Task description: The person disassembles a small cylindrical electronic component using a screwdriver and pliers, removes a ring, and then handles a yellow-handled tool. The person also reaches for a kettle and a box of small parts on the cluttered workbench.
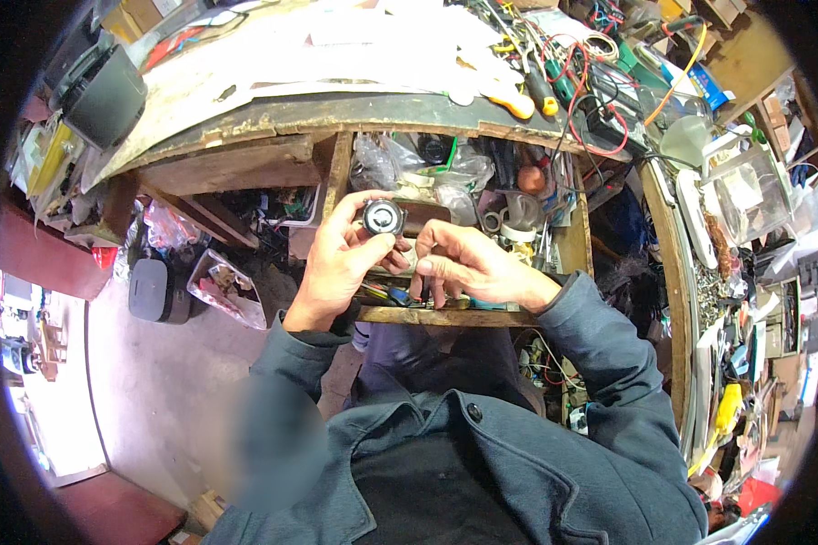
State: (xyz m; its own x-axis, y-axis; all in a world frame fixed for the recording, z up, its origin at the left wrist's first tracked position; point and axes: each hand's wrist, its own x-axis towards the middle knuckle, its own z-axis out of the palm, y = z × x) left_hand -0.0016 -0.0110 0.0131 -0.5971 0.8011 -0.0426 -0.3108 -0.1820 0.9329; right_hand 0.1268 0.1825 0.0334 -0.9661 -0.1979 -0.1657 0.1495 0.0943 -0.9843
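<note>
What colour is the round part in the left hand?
The round part is black around a pale centre; head view.

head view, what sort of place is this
Probably a cluttered repair workshop: a worn wooden workbench has hand tools lying on it, and an open drawer beneath it is packed with odds and ends, including plastic bags.

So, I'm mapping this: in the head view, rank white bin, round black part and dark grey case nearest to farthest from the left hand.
1. Round black part, in the left hand.
2. White bin, left of it.
3. Dark grey case, farther left.
</note>
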